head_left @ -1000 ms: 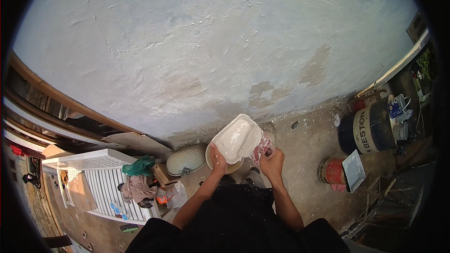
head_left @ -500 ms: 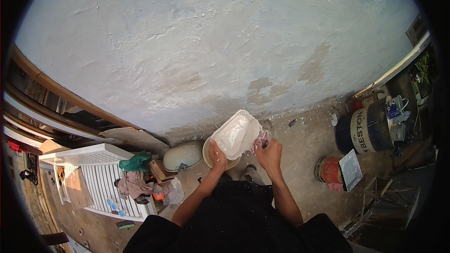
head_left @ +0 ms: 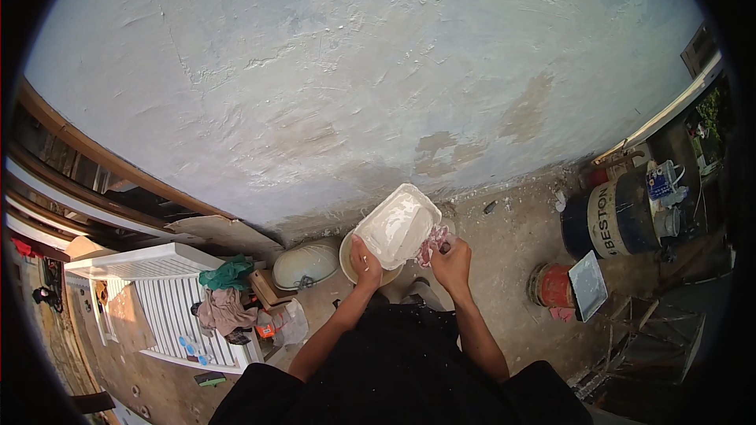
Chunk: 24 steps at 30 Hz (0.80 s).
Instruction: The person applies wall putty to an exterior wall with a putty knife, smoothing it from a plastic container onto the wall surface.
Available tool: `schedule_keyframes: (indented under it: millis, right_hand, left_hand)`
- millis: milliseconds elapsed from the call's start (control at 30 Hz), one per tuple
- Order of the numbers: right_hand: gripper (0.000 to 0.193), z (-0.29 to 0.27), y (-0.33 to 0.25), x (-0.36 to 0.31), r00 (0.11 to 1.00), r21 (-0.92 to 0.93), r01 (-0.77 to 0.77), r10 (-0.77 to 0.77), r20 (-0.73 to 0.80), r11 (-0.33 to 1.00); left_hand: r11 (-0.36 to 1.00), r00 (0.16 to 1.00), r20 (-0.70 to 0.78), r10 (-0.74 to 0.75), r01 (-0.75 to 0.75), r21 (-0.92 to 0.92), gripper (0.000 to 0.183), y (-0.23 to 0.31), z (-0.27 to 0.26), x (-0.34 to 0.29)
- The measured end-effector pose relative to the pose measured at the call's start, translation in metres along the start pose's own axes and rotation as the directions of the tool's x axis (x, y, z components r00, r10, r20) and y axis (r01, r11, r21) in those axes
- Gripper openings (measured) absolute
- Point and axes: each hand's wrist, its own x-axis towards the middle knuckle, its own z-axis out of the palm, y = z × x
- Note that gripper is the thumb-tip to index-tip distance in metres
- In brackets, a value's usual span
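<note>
Tray (head_left: 398,226) over basin (head_left: 346,258), before wall (head_left: 346,71)

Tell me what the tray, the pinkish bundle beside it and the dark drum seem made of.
Tray: probably plastic, from its moulded rounded corners; pale smears mask its finish. Bundle: likely soft matte cloth, given its crumpled folds. Drum: perhaps painted metal, with a smooth dark cylindrical wall, though plastic is possible.

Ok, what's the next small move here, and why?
I'd probably have the right hand draw the pink-and-white cloth inward across the tray: white streaks show on its surface, the cloth is bunched at its right edge, and the left hand grips the left edge, which should steady it.
</note>
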Motion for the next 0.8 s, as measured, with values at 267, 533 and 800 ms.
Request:
schedule_keyframes:
  millis: [267,533,800]
  right_hand:
    - [0.012,0.014,0.028,-0.005,0.997,0.171,-0.060,0.049,0.068,0.983]
    - [0.011,0.036,0.020,-0.010,0.999,0.313,-0.053,0.052,0.011,0.948]
    - [0.009,0.055,0.034,-0.011,0.988,0.339,-0.144,0.155,-0.008,0.930]
  left_hand:
    - [0.998,0.999,-0.003,-0.052,0.052,-0.020,0.054,0.000,0.001,0.002]
    - [0.996,0.991,0.108,-0.084,0.080,0.044,0.063,-0.012,0.001,-0.006]
    - [0.984,0.995,0.094,0.045,-0.060,0.165,0.050,-0.019,0.001,-0.010]
